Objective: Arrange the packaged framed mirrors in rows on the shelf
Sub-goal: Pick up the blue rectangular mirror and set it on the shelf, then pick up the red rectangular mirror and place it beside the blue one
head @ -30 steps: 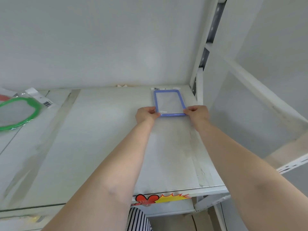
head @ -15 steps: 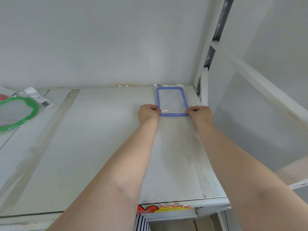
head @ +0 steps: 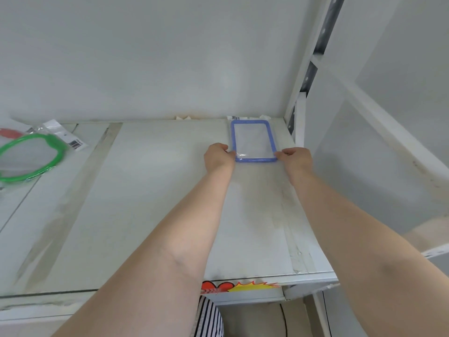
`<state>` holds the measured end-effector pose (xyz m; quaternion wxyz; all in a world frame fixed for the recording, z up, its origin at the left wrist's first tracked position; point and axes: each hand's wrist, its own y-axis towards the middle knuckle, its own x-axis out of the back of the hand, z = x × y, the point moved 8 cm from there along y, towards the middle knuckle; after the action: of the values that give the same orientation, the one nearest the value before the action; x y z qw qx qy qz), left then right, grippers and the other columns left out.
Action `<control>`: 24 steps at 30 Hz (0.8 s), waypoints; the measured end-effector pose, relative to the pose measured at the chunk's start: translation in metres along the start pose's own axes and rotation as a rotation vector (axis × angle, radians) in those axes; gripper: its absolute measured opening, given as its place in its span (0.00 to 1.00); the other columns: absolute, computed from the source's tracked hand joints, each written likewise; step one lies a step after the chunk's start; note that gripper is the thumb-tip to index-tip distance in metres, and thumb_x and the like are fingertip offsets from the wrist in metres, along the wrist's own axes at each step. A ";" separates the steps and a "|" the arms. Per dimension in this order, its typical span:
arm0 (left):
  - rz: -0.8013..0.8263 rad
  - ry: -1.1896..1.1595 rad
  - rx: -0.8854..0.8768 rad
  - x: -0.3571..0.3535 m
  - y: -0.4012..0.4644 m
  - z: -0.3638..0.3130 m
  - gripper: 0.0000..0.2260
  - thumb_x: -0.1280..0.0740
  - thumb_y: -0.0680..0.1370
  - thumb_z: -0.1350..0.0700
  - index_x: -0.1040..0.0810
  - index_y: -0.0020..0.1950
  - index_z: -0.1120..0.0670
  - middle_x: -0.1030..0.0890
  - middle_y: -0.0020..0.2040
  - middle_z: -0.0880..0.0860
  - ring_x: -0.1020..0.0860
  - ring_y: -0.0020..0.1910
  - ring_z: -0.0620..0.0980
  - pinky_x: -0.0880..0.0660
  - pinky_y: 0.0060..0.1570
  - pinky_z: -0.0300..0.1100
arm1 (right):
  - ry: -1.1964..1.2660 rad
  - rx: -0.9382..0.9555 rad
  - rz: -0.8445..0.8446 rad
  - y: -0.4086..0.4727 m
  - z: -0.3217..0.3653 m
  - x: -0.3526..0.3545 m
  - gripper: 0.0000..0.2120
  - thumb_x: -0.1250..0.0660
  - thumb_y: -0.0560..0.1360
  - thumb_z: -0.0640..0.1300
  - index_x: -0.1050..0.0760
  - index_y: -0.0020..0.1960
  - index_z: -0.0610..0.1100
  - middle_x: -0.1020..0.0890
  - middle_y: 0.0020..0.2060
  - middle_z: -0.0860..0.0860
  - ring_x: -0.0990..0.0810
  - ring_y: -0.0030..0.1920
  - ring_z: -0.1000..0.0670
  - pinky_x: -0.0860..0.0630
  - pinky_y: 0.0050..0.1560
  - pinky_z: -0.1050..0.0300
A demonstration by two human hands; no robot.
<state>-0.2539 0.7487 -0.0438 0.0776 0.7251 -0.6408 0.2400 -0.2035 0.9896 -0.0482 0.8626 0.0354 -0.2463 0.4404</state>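
Pinching the blue-framed mirror [head: 253,141]'s near corners, fingers [head: 230,153] of both hands.

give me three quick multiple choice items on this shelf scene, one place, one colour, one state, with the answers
1. Where on the shelf is the blue mirror?
A. back right corner
B. front left corner
C. front middle

2. What colour is the round mirror at the left?
A. yellow
B. green
C. black

3. How is the blue mirror held?
A. left hand only
B. untouched
C. both hands, with the right hand

Answers: 1 A, it lies by the back wall and right post. 2 B, its ring is green. 3 C, fingers pinch both near corners.
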 end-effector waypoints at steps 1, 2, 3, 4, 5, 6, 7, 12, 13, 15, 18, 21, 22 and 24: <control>0.001 -0.008 0.003 0.005 -0.003 -0.001 0.17 0.31 0.75 0.57 0.24 0.63 0.58 0.21 0.62 0.56 0.23 0.61 0.55 0.28 0.63 0.43 | -0.004 0.001 -0.011 -0.005 0.003 0.003 0.16 0.27 0.72 0.45 0.20 0.56 0.39 0.18 0.55 0.44 0.20 0.55 0.43 0.25 0.58 0.53; 0.003 -0.010 0.005 0.010 -0.007 -0.003 0.17 0.32 0.75 0.57 0.24 0.64 0.57 0.21 0.62 0.56 0.23 0.61 0.55 0.28 0.63 0.43 | -0.006 -0.002 -0.017 -0.010 0.006 0.007 0.16 0.28 0.72 0.45 0.21 0.57 0.39 0.18 0.55 0.44 0.20 0.55 0.43 0.25 0.57 0.53; 0.005 -0.004 0.004 0.016 -0.012 -0.006 0.17 0.32 0.76 0.56 0.24 0.64 0.57 0.21 0.62 0.56 0.23 0.61 0.55 0.27 0.63 0.43 | -0.004 -0.003 -0.012 -0.016 0.009 0.009 0.16 0.28 0.72 0.45 0.21 0.57 0.39 0.18 0.55 0.44 0.20 0.53 0.43 0.25 0.54 0.54; 0.008 0.008 0.001 0.023 -0.017 -0.009 0.17 0.33 0.76 0.56 0.24 0.64 0.56 0.21 0.62 0.55 0.23 0.61 0.54 0.27 0.62 0.43 | -0.004 -0.002 -0.002 -0.023 0.013 0.012 0.17 0.28 0.72 0.46 0.22 0.58 0.39 0.19 0.54 0.45 0.20 0.50 0.44 0.25 0.50 0.56; 0.013 0.023 -0.005 0.030 -0.024 -0.012 0.17 0.33 0.76 0.56 0.25 0.65 0.56 0.21 0.63 0.55 0.23 0.62 0.54 0.27 0.62 0.43 | -0.013 0.002 0.006 -0.032 0.019 0.015 0.18 0.28 0.73 0.46 0.23 0.59 0.40 0.19 0.54 0.46 0.21 0.48 0.45 0.27 0.47 0.57; 0.023 0.042 -0.015 0.038 -0.032 -0.015 0.17 0.33 0.76 0.56 0.25 0.65 0.56 0.22 0.63 0.55 0.23 0.62 0.54 0.27 0.62 0.43 | -0.031 0.015 0.017 -0.042 0.025 0.017 0.19 0.28 0.73 0.47 0.23 0.60 0.40 0.20 0.54 0.46 0.22 0.48 0.47 0.28 0.46 0.58; 0.039 0.071 -0.030 0.046 -0.041 -0.018 0.18 0.33 0.76 0.56 0.26 0.66 0.55 0.22 0.63 0.54 0.24 0.63 0.54 0.28 0.63 0.43 | -0.055 0.040 0.031 -0.052 0.032 0.018 0.19 0.28 0.72 0.47 0.23 0.60 0.41 0.20 0.55 0.47 0.22 0.50 0.47 0.27 0.47 0.58; 0.092 0.264 -0.109 0.102 -0.095 -0.020 0.21 0.32 0.75 0.56 0.27 0.68 0.54 0.24 0.66 0.53 0.25 0.64 0.52 0.30 0.62 0.41 | -0.223 0.137 0.236 -0.120 0.062 0.006 0.19 0.27 0.72 0.46 0.24 0.61 0.43 0.21 0.60 0.47 0.22 0.59 0.46 0.30 0.50 0.61; 0.095 0.305 -0.127 0.114 -0.106 -0.016 0.21 0.32 0.75 0.56 0.27 0.68 0.54 0.24 0.66 0.53 0.25 0.64 0.52 0.30 0.62 0.41 | -0.269 0.167 0.281 -0.136 0.067 0.001 0.19 0.27 0.72 0.45 0.24 0.61 0.43 0.22 0.61 0.47 0.22 0.59 0.46 0.31 0.50 0.62; 0.100 0.399 -0.150 0.138 -0.126 -0.005 0.22 0.32 0.74 0.56 0.27 0.68 0.52 0.25 0.67 0.53 0.26 0.65 0.53 0.30 0.63 0.42 | -0.354 0.241 0.359 -0.170 0.078 -0.011 0.19 0.27 0.72 0.45 0.23 0.62 0.44 0.22 0.62 0.47 0.23 0.60 0.47 0.30 0.51 0.61; 0.106 0.524 -0.179 0.177 -0.150 0.016 0.22 0.33 0.74 0.56 0.28 0.69 0.50 0.25 0.65 0.53 0.27 0.65 0.54 0.29 0.63 0.44 | -0.451 0.365 0.448 -0.219 0.089 -0.033 0.19 0.27 0.71 0.45 0.23 0.62 0.48 0.22 0.62 0.49 0.25 0.63 0.47 0.27 0.59 0.56; 0.096 0.551 -0.172 0.220 -0.171 0.040 0.22 0.33 0.74 0.56 0.28 0.68 0.50 0.24 0.65 0.53 0.27 0.65 0.54 0.29 0.64 0.46 | -0.472 0.433 0.507 -0.268 0.098 -0.054 0.20 0.27 0.70 0.45 0.24 0.62 0.50 0.22 0.62 0.51 0.24 0.61 0.46 0.24 0.54 0.53; 0.093 0.552 -0.168 0.234 -0.177 0.048 0.22 0.33 0.74 0.56 0.28 0.68 0.50 0.24 0.66 0.53 0.27 0.66 0.53 0.30 0.64 0.46 | -0.472 0.445 0.526 -0.283 0.100 -0.062 0.21 0.28 0.71 0.46 0.24 0.62 0.50 0.22 0.62 0.51 0.24 0.61 0.46 0.23 0.54 0.51; 0.090 0.559 -0.167 0.264 -0.190 0.065 0.22 0.32 0.74 0.56 0.27 0.68 0.50 0.24 0.66 0.53 0.28 0.66 0.53 0.30 0.65 0.45 | -0.488 0.477 0.558 -0.314 0.104 -0.080 0.21 0.28 0.71 0.46 0.25 0.63 0.50 0.23 0.63 0.51 0.26 0.63 0.47 0.25 0.58 0.52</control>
<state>-0.0375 0.5177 0.0549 0.3000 0.5927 -0.6436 0.3801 -0.0399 0.7098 0.0550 0.5949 0.2685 -0.3342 0.6800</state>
